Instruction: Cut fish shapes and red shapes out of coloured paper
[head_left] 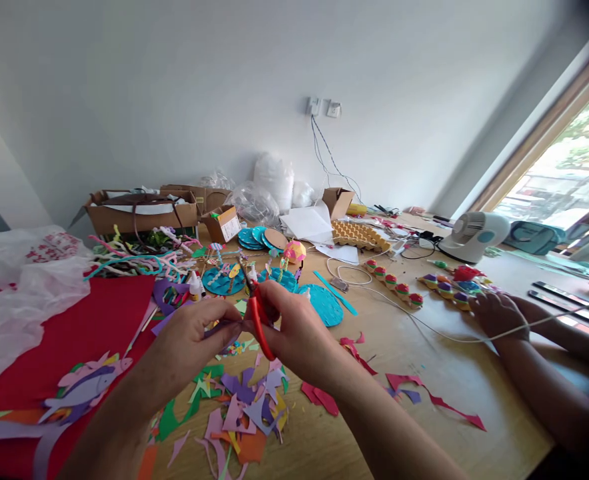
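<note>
My right hand (294,333) is closed round red-handled scissors (258,319), blades pointing up and away. My left hand (192,340) pinches a small purple paper piece (223,327) right at the scissors. Both hands hover above a heap of coloured paper scraps (247,407) on the wooden table (424,373). Teal paper discs (324,303) with small decorations lie just beyond my hands.
A red sheet (89,327) with paper fish cutouts lies at left, beside a white plastic bag (19,280). Cardboard boxes (139,210) and pipe cleaners stand at the back. Another person's hand (497,313) rests at right by rows of coloured pieces; a small white fan (472,237) sits behind.
</note>
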The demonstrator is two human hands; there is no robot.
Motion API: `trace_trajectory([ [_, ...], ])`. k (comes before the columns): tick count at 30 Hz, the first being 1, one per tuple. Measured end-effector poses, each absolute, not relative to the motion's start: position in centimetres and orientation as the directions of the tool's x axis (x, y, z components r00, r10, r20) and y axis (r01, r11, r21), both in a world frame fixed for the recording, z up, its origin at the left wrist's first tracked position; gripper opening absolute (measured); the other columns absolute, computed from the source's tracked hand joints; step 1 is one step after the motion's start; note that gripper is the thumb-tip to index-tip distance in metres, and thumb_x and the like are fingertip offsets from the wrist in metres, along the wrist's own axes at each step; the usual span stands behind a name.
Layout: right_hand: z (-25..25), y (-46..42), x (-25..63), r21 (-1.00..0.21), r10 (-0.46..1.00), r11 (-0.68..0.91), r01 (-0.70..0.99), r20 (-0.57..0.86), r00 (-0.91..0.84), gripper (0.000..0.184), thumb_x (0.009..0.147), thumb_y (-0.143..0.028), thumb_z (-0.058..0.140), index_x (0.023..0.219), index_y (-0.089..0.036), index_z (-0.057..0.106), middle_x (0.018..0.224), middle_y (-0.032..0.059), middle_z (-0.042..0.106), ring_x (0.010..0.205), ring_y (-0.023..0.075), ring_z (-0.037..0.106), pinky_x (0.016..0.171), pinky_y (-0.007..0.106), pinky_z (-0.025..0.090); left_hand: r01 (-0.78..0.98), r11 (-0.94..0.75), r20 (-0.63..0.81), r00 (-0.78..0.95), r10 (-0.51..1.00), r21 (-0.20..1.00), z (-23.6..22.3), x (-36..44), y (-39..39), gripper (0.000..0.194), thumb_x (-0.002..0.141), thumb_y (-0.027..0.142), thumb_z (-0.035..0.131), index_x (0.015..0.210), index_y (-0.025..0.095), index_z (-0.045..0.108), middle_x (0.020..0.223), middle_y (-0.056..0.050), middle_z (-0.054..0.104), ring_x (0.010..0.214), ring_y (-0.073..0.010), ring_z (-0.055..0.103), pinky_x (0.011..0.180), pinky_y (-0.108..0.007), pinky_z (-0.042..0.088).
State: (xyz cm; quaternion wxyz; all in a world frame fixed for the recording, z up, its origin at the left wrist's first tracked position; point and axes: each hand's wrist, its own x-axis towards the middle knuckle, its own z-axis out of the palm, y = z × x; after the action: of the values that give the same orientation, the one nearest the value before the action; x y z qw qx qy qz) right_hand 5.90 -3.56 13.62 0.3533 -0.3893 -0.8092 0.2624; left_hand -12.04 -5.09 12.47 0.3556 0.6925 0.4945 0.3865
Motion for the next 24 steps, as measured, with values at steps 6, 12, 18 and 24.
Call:
trace_trajectory([
  [6, 13.0, -3.4, 7.0, -0.902, 0.899, 0.359, 0.239, 0.265, -0.349, 0.019, 0.074, -0.026, 0.069, 0.08, -0.02, 0.052, 0.077, -0.0006, 0.06, 0.065, 0.0131, 0.05, 0.058, 0.024, 0.039, 0.223, -0.149, 0.118, 0.148, 0.982, 0.963, 12.5, -11.2, -4.7, 0.018, 0.074, 0.038, 0.065, 0.069, 0.02, 0.065, 0.061, 0.003, 0.055, 0.056, -0.0133, 0.049, 0.053, -0.023, 0.039],
  [12, 11.6, -3.2, 7.1, -0.953, 0.925, 0.286, 0.097, 0.248, -0.289, 0.02, 0.071, -0.026, 0.07, 0.078, -0.02, 0.052, 0.07, -0.0026, 0.057, 0.064, 0.0132, 0.05, 0.059, 0.024, 0.04, 0.197, -0.091, 0.05, 0.204, 0.978, 0.976, 12.7, -9.4, -4.7, 0.024, 0.073, 0.042, 0.065, 0.066, 0.02, 0.061, 0.058, 0.005, 0.047, 0.053, -0.0114, 0.041, 0.049, -0.021, 0.034],
  [18, 10.9, -3.1, 7.7, -0.976, 0.933, 0.22, 0.001, 0.21, -0.292, 0.024, 0.07, -0.028, 0.072, 0.077, -0.019, 0.051, 0.071, -0.0027, 0.055, 0.064, 0.0129, 0.049, 0.057, 0.023, 0.04, 0.238, -0.115, 0.046, 0.277, 0.96, 0.965, 12.1, -8.7, -4.6, 0.019, 0.08, 0.037, 0.061, 0.071, 0.02, 0.063, 0.06, 0.006, 0.042, 0.056, -0.0117, 0.039, 0.052, -0.022, 0.033],
  [24, 10.2, -3.7, 11.0, -0.908, 0.866, 0.328, 0.261, 0.179, -0.467, 0.025, 0.083, -0.03, 0.062, 0.07, -0.02, 0.043, 0.062, -0.0061, 0.04, 0.058, 0.0099, 0.034, 0.051, 0.022, 0.028, 0.265, -0.061, -0.01, 0.261, 0.965, 0.962, 12.3, -8.9, -4.3, 0.023, 0.077, 0.041, 0.063, 0.067, 0.021, 0.064, 0.061, 0.003, 0.049, 0.058, -0.0131, 0.043, 0.052, -0.022, 0.035],
])
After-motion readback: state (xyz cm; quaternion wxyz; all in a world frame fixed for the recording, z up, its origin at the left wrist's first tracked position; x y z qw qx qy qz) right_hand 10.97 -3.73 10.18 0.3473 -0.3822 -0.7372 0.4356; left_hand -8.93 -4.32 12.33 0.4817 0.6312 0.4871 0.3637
